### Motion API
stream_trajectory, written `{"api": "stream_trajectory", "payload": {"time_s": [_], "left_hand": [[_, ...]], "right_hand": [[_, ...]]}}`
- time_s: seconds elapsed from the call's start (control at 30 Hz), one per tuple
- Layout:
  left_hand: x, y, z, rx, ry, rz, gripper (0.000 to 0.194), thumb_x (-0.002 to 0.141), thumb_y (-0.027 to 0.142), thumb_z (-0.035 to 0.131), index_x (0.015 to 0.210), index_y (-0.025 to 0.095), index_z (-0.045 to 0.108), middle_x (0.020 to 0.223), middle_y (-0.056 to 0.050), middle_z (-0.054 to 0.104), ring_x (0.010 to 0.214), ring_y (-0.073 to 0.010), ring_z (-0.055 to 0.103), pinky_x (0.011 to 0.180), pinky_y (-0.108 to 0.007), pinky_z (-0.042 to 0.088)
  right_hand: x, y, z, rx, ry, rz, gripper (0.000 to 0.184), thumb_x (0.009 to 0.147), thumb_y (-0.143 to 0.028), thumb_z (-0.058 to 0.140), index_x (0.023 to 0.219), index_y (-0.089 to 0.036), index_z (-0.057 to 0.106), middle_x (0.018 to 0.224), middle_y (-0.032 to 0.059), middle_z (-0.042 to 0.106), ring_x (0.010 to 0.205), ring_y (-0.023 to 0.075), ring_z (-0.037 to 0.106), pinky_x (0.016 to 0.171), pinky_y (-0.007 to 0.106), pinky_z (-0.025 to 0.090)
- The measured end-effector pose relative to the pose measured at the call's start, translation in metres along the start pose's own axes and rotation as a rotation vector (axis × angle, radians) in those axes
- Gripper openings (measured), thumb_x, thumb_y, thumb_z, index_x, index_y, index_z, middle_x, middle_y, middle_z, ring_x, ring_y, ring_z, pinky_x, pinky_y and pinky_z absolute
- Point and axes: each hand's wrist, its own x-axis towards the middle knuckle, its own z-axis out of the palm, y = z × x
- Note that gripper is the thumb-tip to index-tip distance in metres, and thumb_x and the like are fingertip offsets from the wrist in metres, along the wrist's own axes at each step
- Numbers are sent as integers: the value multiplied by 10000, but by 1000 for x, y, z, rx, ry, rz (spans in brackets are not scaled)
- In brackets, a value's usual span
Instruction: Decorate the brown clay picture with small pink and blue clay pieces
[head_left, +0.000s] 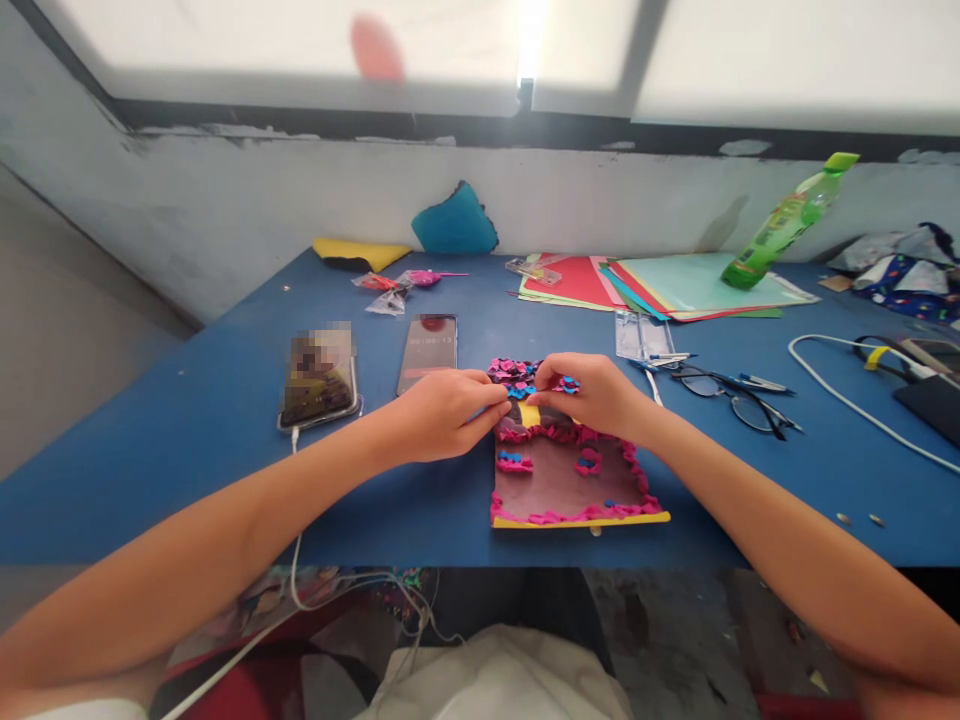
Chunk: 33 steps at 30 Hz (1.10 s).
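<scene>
A yellow card (577,520) lies flat near the front edge of the blue table (187,440). It is covered with a brownish layer and edged with pink clay pieces (570,515), with small pink and blue bits on top. My left hand (442,412) and my right hand (596,392) meet over its far end. Both have fingers pinched together on small pink and blue pieces (519,388) there. What exactly each pinch holds is too small to make out.
Two phones (319,378) (427,350) lie left of the card, one on a white cable. Glasses (731,392), pens and a clear case sit to the right. Coloured paper sheets (660,285), a green bottle (787,218), foam pieces and a white cable (847,400) lie farther back.
</scene>
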Motion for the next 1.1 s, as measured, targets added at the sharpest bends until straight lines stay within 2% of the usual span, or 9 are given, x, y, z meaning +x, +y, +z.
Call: {"api": "stream_trajectory", "payload": {"time_s": [0.13,0.23,0.33,0.43,0.5,0.83,1.1], "left_hand": [[0,0,0,25,3,6,334,957,270,356,810,163,636,764,-52,641,688,-160,613,624,-252,399],[0,0,0,34,7,11,331,958,267,352,829,166,639,771,-50,646,689,-159,615,623,-251,400],[0,0,1,34,16,12,326,959,274,357,814,165,627,771,-48,646,688,-157,614,626,-251,403],[1,0,1,34,15,5,319,957,273,366,788,166,615,755,-42,641,675,-154,610,623,-250,401],[1,1,0,37,4,-3,313,955,269,371,791,165,617,757,-42,644,677,-157,612,623,-252,402],[0,1,1,41,-8,-18,322,959,286,359,816,169,623,783,-48,663,699,-158,622,629,-247,409],[1,2,0,34,-20,-28,306,955,276,376,804,168,619,771,-46,657,690,-163,620,623,-252,401]], "right_hand": [[1,0,1,118,7,81,231,769,-359,686,778,-194,525,731,3,615,637,124,562,610,251,478],[0,2,0,92,3,52,230,776,-361,675,849,-195,534,796,19,635,680,139,579,647,276,498],[-1,5,-1,-131,10,-49,92,839,-234,550,914,-185,573,878,69,660,785,184,587,720,330,489],[-2,9,-3,-406,-24,-126,227,782,-89,476,933,-171,624,956,111,671,876,235,570,761,379,450],[-2,11,-2,-486,-50,-142,275,760,-61,462,927,-169,653,976,108,678,888,244,564,749,380,428],[-4,12,5,-542,-104,-174,273,815,-92,462,946,-174,687,1001,116,674,931,248,553,722,362,369],[-2,10,4,-541,-26,-160,232,837,-116,455,938,-155,659,950,99,694,885,239,556,720,357,370]]}}
